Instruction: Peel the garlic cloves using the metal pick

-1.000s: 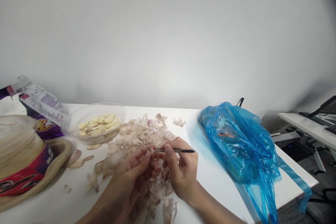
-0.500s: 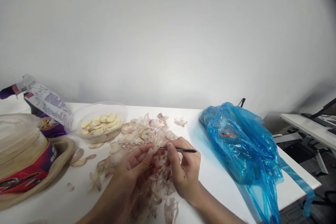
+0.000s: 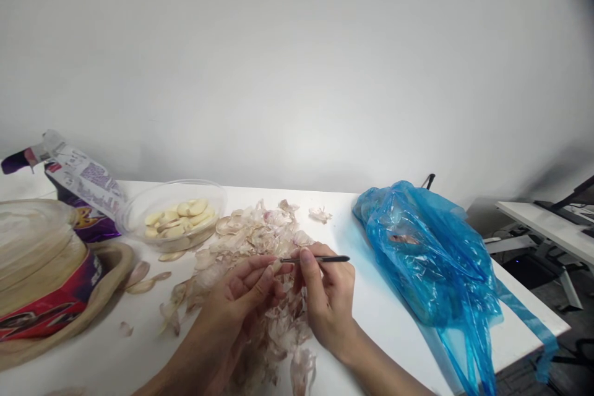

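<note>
I am working the skin off a garlic clove (image 3: 275,267), pinched in the curled fingers of my left hand (image 3: 241,297) over the pile of skins (image 3: 250,235) toward the desk's (image 3: 385,322) front edge. My right hand (image 3: 329,303) is closed round a thin dark pick (image 3: 325,258), tip at the clove. Lifting the skin, I judge, calls for a steady tip and a firm pinch. The clear bowl (image 3: 134,213) at the back left holds peeled cloves (image 3: 179,219); what the blue bag (image 3: 427,253) holds I cannot tell
</note>
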`<state>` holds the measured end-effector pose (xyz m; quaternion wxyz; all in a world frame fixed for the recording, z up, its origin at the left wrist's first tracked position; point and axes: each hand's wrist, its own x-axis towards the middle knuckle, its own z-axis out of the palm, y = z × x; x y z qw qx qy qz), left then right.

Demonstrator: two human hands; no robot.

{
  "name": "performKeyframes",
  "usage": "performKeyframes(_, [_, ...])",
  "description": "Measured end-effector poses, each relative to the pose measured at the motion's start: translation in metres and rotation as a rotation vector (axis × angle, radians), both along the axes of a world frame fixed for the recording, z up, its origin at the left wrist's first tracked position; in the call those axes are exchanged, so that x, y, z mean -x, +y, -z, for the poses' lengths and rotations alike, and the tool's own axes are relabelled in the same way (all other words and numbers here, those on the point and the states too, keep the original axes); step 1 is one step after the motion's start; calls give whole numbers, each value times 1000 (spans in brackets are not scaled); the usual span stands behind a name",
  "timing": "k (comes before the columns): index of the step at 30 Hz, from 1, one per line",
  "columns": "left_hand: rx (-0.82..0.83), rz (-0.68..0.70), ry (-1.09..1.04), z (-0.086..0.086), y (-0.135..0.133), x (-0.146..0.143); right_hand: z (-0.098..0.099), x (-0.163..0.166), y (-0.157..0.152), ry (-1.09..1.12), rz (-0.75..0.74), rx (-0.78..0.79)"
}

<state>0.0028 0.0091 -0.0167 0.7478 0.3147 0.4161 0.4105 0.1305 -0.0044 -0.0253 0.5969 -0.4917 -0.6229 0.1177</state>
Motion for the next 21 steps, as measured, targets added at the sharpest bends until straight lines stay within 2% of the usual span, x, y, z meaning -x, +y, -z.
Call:
performKeyframes(13, [19, 37, -12, 3, 0, 2, 0, -2, 0, -8, -15, -82])
performKeyframes(21, [-35, 73, 0, 6, 1, 2, 9, -3, 1, -158, -57, -210])
